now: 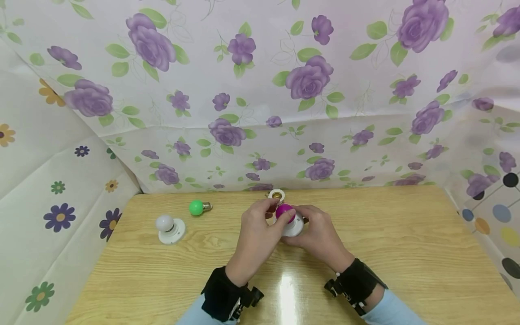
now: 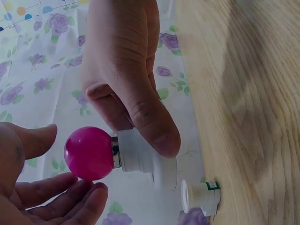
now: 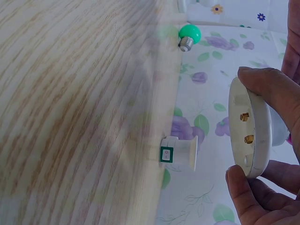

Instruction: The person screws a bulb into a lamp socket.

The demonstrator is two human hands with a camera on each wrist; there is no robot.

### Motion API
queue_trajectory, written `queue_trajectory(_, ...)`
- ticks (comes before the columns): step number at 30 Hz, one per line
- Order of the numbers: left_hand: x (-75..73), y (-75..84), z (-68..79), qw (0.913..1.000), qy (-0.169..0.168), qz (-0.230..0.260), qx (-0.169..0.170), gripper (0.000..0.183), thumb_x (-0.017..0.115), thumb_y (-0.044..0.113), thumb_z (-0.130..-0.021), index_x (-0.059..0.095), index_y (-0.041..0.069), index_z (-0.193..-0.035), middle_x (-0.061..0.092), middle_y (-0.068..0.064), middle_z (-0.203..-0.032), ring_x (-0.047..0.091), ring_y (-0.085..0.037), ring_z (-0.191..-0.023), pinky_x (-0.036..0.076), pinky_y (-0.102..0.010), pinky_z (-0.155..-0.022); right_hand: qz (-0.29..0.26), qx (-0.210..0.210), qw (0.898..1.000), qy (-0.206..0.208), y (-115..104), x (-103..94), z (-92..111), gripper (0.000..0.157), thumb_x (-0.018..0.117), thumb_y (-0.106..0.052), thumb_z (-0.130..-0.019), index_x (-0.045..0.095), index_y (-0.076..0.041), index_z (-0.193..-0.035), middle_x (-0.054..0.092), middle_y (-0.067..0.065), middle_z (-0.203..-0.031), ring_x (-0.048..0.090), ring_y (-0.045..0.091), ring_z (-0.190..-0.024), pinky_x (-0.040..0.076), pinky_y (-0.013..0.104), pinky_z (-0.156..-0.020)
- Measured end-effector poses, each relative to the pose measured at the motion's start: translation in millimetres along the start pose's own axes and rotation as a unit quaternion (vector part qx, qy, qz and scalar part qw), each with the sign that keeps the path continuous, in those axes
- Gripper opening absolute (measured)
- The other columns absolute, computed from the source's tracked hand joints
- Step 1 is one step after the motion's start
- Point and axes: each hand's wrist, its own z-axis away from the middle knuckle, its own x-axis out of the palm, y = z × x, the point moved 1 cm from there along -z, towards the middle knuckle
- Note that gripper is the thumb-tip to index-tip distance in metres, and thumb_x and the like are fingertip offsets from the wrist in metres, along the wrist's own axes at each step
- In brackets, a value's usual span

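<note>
My right hand (image 1: 318,230) grips a round white lamp holder (image 1: 294,229) by its base, thumb on one edge and fingers on the other. A magenta bulb (image 2: 89,153) sits in that holder's mouth, a metal collar showing between the two. My left hand (image 1: 256,228) is around the bulb; in the left wrist view its fingertips lie against the globe while the thumb stands off from it. Two brass terminals (image 3: 246,129) show on the holder's underside in the right wrist view. The holder is raised off the table and tilted.
A small white socket (image 1: 276,195) with a green label stands near the table's back edge. To the left, a green bulb (image 1: 196,207) lies on its side, and a white bulb (image 1: 164,223) sits in another round holder (image 1: 177,232). Floral cloth (image 1: 243,153) rises behind the wooden table (image 1: 386,234).
</note>
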Motion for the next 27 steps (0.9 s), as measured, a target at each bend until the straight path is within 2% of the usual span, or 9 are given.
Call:
queue_trajectory(4, 1.0, -0.2, 0.8, 0.9998, 0.009, -0.001, 0.016, 0.036, 0.065, 0.042, -0.086, 0.064, 0.011, -0.104, 0.059, 0.004, -0.098, 0.055, -0.009, -0.084, 0.050, -0.027, -0.072, 0.000, -0.002, 1.000, 0.001, 0.2, 0.6, 0.6, 0.068, 0.086, -0.042, -0.057, 0.063, -0.015, -0.115, 0.059, -0.010, -0.106, 0.053, 0.002, -0.089, 0.049, 0.028, -0.071)
queue_trajectory(13, 1.0, 0.5, 1.8, 0.9996, 0.002, -0.007, 0.029, 0.027, 0.068, 0.027, -0.086, 0.065, 0.009, -0.105, 0.060, 0.002, -0.100, 0.057, -0.007, -0.088, 0.047, -0.018, -0.074, -0.005, -0.011, 1.000, 0.000, 0.5, 1.4, 1.8, 0.067, 0.085, -0.044, -0.059, 0.063, -0.015, -0.115, 0.059, -0.011, -0.106, 0.053, 0.002, -0.090, 0.049, 0.027, -0.071)
queue_trajectory(22, -0.5, 1.1, 2.4, 0.9990, -0.025, -0.007, 0.038, 0.025, 0.063, 0.017, -0.089, 0.063, 0.006, -0.112, 0.060, -0.002, -0.107, 0.056, -0.008, -0.096, 0.047, -0.024, -0.080, -0.020, -0.007, 1.000, -0.005, 0.9, 2.0, 1.9, 0.067, 0.086, -0.040, -0.058, 0.063, -0.017, -0.116, 0.059, -0.011, -0.107, 0.053, 0.002, -0.090, 0.049, 0.026, -0.072)
queue_trajectory(27, -0.5, 1.7, 1.8, 0.9980, -0.041, -0.007, 0.048, 0.024, 0.060, 0.013, -0.091, 0.062, 0.005, -0.114, 0.059, -0.003, -0.109, 0.055, -0.008, -0.102, 0.045, -0.023, -0.083, -0.021, -0.012, 1.000, -0.003, 1.2, 1.7, 2.1, 0.067, 0.086, -0.039, -0.058, 0.062, -0.017, -0.118, 0.058, -0.012, -0.107, 0.053, 0.001, -0.091, 0.049, 0.025, -0.072)
